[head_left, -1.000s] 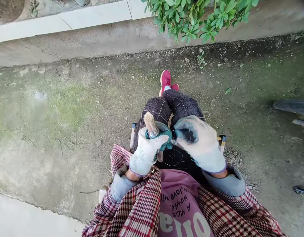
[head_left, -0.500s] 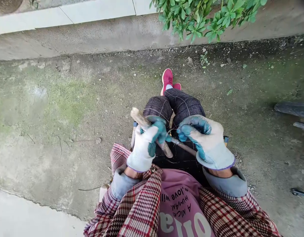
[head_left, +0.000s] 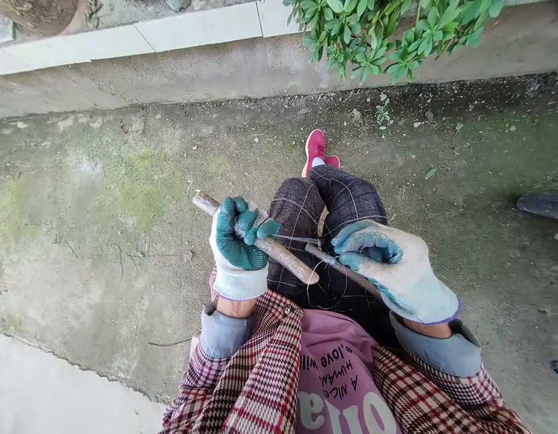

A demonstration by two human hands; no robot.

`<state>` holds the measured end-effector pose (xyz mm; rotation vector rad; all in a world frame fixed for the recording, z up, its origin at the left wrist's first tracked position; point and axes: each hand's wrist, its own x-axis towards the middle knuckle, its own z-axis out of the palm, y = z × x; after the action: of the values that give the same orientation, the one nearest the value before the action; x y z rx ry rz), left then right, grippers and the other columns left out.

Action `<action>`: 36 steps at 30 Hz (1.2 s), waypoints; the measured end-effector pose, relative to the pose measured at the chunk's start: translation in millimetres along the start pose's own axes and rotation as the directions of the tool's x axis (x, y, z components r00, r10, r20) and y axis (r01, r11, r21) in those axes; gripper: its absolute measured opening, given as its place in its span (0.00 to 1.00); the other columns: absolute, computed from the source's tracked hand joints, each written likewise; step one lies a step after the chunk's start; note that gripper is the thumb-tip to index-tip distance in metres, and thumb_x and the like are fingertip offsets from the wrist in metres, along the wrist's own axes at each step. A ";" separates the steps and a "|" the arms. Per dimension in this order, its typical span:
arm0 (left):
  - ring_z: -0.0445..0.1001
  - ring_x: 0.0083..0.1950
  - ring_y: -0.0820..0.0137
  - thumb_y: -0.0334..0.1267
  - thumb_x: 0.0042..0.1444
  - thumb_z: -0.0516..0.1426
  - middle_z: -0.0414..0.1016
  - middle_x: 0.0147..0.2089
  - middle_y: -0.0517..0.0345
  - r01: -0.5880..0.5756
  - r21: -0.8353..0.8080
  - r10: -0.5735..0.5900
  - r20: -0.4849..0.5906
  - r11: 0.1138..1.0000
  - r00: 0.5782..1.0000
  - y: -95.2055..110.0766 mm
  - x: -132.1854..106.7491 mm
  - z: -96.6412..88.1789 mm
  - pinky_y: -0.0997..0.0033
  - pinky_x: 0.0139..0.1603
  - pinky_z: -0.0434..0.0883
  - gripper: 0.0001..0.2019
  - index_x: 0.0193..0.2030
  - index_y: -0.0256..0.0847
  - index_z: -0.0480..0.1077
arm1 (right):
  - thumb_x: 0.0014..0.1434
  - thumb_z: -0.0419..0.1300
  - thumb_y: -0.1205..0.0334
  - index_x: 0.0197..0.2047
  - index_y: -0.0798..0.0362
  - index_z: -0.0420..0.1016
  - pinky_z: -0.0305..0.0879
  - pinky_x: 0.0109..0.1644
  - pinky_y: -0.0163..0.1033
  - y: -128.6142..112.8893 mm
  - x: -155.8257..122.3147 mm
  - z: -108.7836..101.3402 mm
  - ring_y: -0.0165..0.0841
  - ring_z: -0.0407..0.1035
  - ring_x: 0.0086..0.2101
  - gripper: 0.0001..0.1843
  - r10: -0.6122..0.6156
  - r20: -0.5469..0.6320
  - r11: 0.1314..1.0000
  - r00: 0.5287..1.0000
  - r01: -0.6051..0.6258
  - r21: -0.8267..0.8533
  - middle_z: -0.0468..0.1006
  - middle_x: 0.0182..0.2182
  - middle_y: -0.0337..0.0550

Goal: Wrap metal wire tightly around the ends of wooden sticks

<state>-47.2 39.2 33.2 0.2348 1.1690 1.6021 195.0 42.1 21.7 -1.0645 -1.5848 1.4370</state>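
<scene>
My left hand (head_left: 240,253), in a white glove with a teal coated palm, is closed around a short wooden stick (head_left: 288,260). Wire is wound around that stick under the fingers. My right hand (head_left: 399,268), gloved alike, is closed with its fingertips pressed together. A thinner, darker stick (head_left: 353,276) runs beneath it, its far part hidden by the glove. Thin wire (head_left: 326,258) is coiled near this stick's end, and a loose loop hangs below. A taut strand (head_left: 299,239) stretches from my left thumb toward my right fingertips.
My legs in dark checked trousers (head_left: 297,208) lie under the hands, with pink shoes (head_left: 315,147) beyond. A low concrete wall (head_left: 192,78) with a white tiled edge runs across the front, and a leafy shrub (head_left: 396,36) overhangs it. Dark objects (head_left: 543,205) lie on the ground at right.
My left hand has moved left, away from the right one, and turned palm up with its stick. The strand between the hands is now stretched straight. The view has shifted slightly.
</scene>
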 end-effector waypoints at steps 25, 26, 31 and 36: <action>0.51 0.18 0.80 0.44 0.73 0.59 0.49 0.19 0.70 0.139 -0.196 -0.132 0.048 0.971 0.990 -6.0 -10.3 12.3 0.80 0.23 0.63 0.19 0.29 0.40 0.71 | 0.62 0.73 0.66 0.47 0.36 0.87 0.82 0.52 0.48 -3.4 -6.9 26.1 0.40 0.84 0.42 0.14 0.118 -0.131 0.992 0.984 -0.122 -0.017 0.88 0.43 0.34; 0.51 0.18 0.80 0.44 0.73 0.59 0.49 0.19 0.70 0.138 -0.193 -0.131 0.050 0.971 0.990 -5.8 -10.8 12.9 0.80 0.23 0.63 0.19 0.29 0.40 0.71 | 0.62 0.73 0.66 0.47 0.36 0.87 0.82 0.52 0.48 -3.1 -6.5 25.7 0.40 0.84 0.42 0.14 0.107 -0.129 0.993 0.986 -0.113 -0.040 0.88 0.43 0.34; 0.51 0.18 0.81 0.46 0.70 0.62 0.50 0.19 0.71 0.148 -0.117 -0.146 0.027 0.982 0.989 -7.7 -8.4 12.5 0.78 0.23 0.63 0.20 0.27 0.40 0.68 | 0.62 0.70 0.69 0.47 0.37 0.87 0.81 0.53 0.48 -5.8 -5.9 22.2 0.40 0.83 0.40 0.15 0.038 -0.094 0.983 0.995 -0.054 -0.176 0.88 0.41 0.34; 0.63 0.21 0.79 0.44 0.55 0.71 0.67 0.23 0.69 0.156 0.144 -0.175 0.130 0.977 0.976 -13.4 -10.8 7.2 0.75 0.27 0.71 0.14 0.32 0.41 0.72 | 0.64 0.68 0.69 0.47 0.38 0.86 0.81 0.52 0.48 -13.4 -0.9 17.4 0.41 0.84 0.42 0.14 -0.039 -0.034 0.947 0.999 0.026 -0.319 0.88 0.43 0.35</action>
<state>-29.6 33.3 30.7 0.3238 1.1548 1.3416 178.0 34.1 33.2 -1.2346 -1.8381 1.1530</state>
